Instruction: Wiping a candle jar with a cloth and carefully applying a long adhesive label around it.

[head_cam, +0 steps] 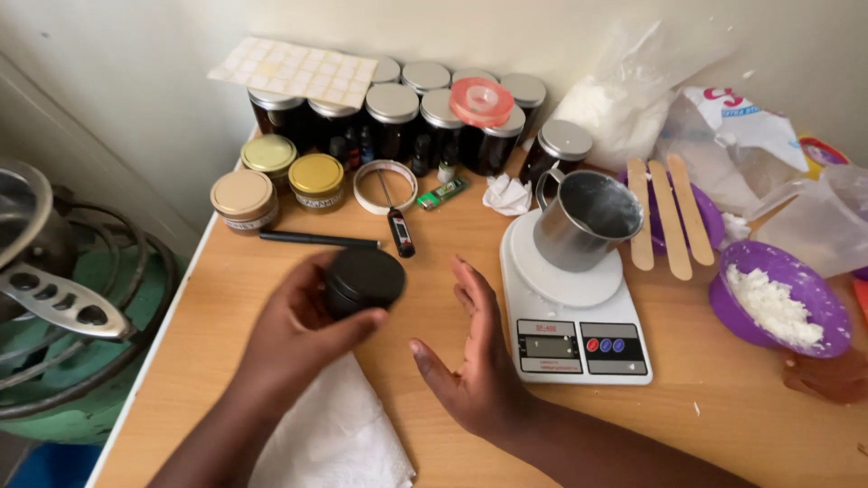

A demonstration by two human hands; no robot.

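Observation:
My left hand (294, 339) grips a small black lidded jar (363, 280) standing on the wooden table (226, 298), thumb on its near side and fingers around its left side. My right hand (475, 361) hovers just right of the jar, palm facing it, fingers apart, holding nothing. A white cloth (334, 438) lies below the jar, partly under my left wrist.
A white kitchen scale (574, 321) carries a steel mug (586, 220). Dark jars with silver lids (393, 117), gold-lidded jars (315, 179), a probe thermometer (398, 230), wooden sticks (669, 217), a purple bowl of white flakes (778, 303) and plastic bags (741, 136) crowd the back. A gas burner (63, 307) stands left.

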